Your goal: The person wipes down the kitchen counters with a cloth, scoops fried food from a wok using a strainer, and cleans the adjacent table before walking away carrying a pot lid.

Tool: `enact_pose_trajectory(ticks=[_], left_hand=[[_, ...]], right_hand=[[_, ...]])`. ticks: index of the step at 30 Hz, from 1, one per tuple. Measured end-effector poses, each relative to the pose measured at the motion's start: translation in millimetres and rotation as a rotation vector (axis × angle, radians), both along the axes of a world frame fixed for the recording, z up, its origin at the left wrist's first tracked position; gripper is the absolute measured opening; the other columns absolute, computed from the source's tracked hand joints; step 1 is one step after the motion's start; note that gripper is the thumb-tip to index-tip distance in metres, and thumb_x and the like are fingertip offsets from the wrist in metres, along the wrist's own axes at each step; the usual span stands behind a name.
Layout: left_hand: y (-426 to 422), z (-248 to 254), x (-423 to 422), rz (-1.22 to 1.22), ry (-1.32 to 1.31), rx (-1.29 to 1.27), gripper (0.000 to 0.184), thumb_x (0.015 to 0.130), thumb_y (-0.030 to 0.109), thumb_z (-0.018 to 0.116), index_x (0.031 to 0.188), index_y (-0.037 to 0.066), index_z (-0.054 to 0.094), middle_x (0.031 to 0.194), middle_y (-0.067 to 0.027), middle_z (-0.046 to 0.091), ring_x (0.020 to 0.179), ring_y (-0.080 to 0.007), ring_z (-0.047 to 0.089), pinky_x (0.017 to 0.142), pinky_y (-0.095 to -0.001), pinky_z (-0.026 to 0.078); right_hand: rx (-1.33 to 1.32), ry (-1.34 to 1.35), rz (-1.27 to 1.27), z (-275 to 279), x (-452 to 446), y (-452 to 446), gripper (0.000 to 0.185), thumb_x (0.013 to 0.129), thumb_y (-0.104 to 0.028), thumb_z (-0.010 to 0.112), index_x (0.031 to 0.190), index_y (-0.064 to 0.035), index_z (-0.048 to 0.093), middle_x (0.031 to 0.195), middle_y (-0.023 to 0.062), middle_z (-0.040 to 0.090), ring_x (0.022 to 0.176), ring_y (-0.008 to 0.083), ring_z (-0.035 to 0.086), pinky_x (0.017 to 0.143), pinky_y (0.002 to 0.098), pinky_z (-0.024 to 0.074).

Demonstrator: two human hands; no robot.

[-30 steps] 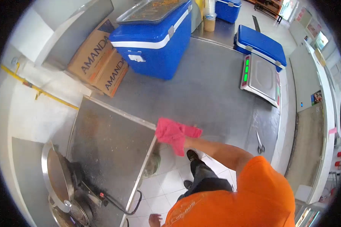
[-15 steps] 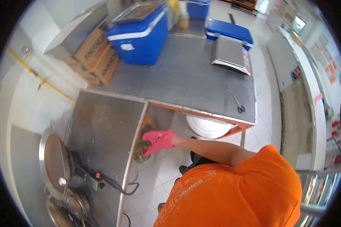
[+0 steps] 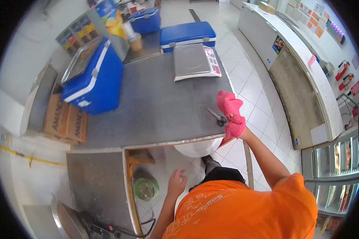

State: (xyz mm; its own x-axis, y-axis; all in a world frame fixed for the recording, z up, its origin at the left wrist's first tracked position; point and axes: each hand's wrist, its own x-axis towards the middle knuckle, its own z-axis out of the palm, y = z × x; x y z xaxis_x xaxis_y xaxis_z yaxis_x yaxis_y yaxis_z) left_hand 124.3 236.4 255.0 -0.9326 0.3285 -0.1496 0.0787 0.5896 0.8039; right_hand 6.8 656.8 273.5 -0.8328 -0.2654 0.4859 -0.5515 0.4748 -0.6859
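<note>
My right hand (image 3: 231, 114), in a pink glove, is at the near right corner of the grey metal table (image 3: 155, 89). Its fingers point away from me and look extended, and I see nothing held in them. Black-handled scissors (image 3: 218, 119) lie on the tabletop just left of this hand; I cannot tell if the glove touches them. Bare and loosely open, my left hand (image 3: 177, 181) hangs low beside my body. To its left, a green basin (image 3: 146, 189) with unclear contents stands below table height.
A weighing scale (image 3: 191, 61) and blue coolers (image 3: 101, 79) stand on the table. Cardboard boxes (image 3: 64, 119) sit at its left. A lower metal counter (image 3: 95, 179) holds a pan (image 3: 70, 221) and cable. A white round tub (image 3: 197, 148) is underneath. Freezers (image 3: 299, 75) line the right side.
My gloved right hand has moved from low by the green basin, up and right to the table corner beside the scissors. My left hand has come into view. The camera has turned right.
</note>
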Motion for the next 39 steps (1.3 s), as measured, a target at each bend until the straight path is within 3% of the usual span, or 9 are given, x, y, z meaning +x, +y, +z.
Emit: enact_pose_trajectory(ticks=[4,11,15,17,26,33,35,37,39], left_hand=[[142.7,-5.5,-136.5,-0.442,0.318,-0.063,0.050,0.084,0.014,0.067,0.131,0.004,0.054,0.134,-0.0159,0.056,0.126,-0.0364,0.051,0.107,-0.0458,0.040],[260.0,-63.4,-244.0,-0.603,0.600,-0.297,0.057,0.083,0.019,0.073,0.136,0.009,0.055,0.132,-0.0109,0.056,0.126,-0.0275,0.051,0.102,-0.0514,0.037],[254.1,-59.5,-246.6,-0.443,0.425,-0.415,0.040,0.085,0.021,0.069,0.123,0.011,0.060,0.112,-0.0068,0.059,0.108,-0.0230,0.056,0.088,-0.0440,0.040],[246.9,-64.6,-247.3,-0.374,0.361,-0.388,0.034,0.087,0.019,0.066,0.119,0.010,0.060,0.108,-0.0074,0.059,0.106,-0.0248,0.056,0.087,-0.0445,0.040],[133.3,-71.6,-118.2,0.151,0.168,-0.024,0.025,0.085,0.005,0.065,0.109,0.005,0.059,0.110,-0.0173,0.061,0.107,-0.0382,0.057,0.090,-0.0494,0.045],[24.5,-25.3,57.0,0.830,-0.040,-0.225,0.017,0.085,0.000,0.069,0.087,0.001,0.052,0.082,-0.0158,0.053,0.077,-0.0361,0.053,0.067,-0.0434,0.043],[-4.5,-37.5,135.2,1.110,-0.008,-0.229,0.019,0.084,0.001,0.070,0.084,0.000,0.050,0.080,-0.0152,0.054,0.071,-0.0303,0.052,0.064,-0.0409,0.043],[-21.9,-50.3,212.9,1.467,0.008,-0.103,0.020,0.082,-0.003,0.068,0.097,0.000,0.055,0.087,-0.0087,0.058,0.079,-0.0188,0.056,0.070,-0.0356,0.047],[-35.5,-86.1,309.3,1.775,0.037,0.237,0.024,0.081,-0.006,0.069,0.101,-0.001,0.057,0.097,-0.0116,0.064,0.088,-0.0198,0.062,0.074,-0.0333,0.051]], right_hand=[[0.056,-0.372,-0.477,18.0,-65.4,21.2,0.027,0.080,-0.030,0.075,0.094,-0.0075,0.068,0.095,0.0150,0.067,0.095,0.0401,0.062,0.091,0.0521,0.0480],[0.528,-0.291,-1.018,-124.6,-225.5,67.1,0.062,0.087,-0.054,0.056,0.131,-0.0111,0.058,0.132,0.0226,0.059,0.133,0.0475,0.044,0.116,0.0640,0.0161],[0.879,-0.625,-0.859,-120.1,-277.3,74.6,0.064,0.090,-0.056,0.049,0.138,-0.0133,0.054,0.143,0.0236,0.052,0.138,0.0474,0.039,0.119,0.0637,0.0110],[0.696,-0.321,-0.846,-119.6,-286.6,73.8,0.064,0.089,-0.053,0.053,0.133,-0.0074,0.059,0.134,0.0268,0.058,0.138,0.0474,0.039,0.119,0.0630,0.0116],[1.172,-0.319,0.128,-90.0,-269.8,-88.7,0.058,0.085,-0.045,0.059,0.129,-0.0078,0.064,0.140,0.0200,0.056,0.140,0.0391,0.039,0.122,0.0583,0.0099],[0.626,0.003,0.891,-117.9,-121.5,-322.9,0.057,0.090,-0.043,0.060,0.138,-0.0138,0.057,0.140,0.0167,0.056,0.142,0.0330,0.038,0.123,0.0500,0.0157],[-0.287,-0.899,1.394,-144.0,-63.0,-401.0,0.042,0.100,-0.031,0.053,0.137,-0.0101,0.054,0.125,0.0111,0.065,0.128,0.0213,0.054,0.107,0.0361,0.0418],[-0.518,-1.622,1.553,-165.8,24.3,-444.0,0.031,0.105,-0.032,0.049,0.124,-0.0096,0.060,0.118,0.0008,0.064,0.111,0.0130,0.059,0.096,0.0308,0.0469],[-0.259,-1.479,1.448,-265.6,99.2,-500.8,0.040,0.106,-0.034,0.045,0.133,-0.0069,0.055,0.131,0.0058,0.062,0.121,0.0164,0.058,0.107,0.0355,0.0439]])
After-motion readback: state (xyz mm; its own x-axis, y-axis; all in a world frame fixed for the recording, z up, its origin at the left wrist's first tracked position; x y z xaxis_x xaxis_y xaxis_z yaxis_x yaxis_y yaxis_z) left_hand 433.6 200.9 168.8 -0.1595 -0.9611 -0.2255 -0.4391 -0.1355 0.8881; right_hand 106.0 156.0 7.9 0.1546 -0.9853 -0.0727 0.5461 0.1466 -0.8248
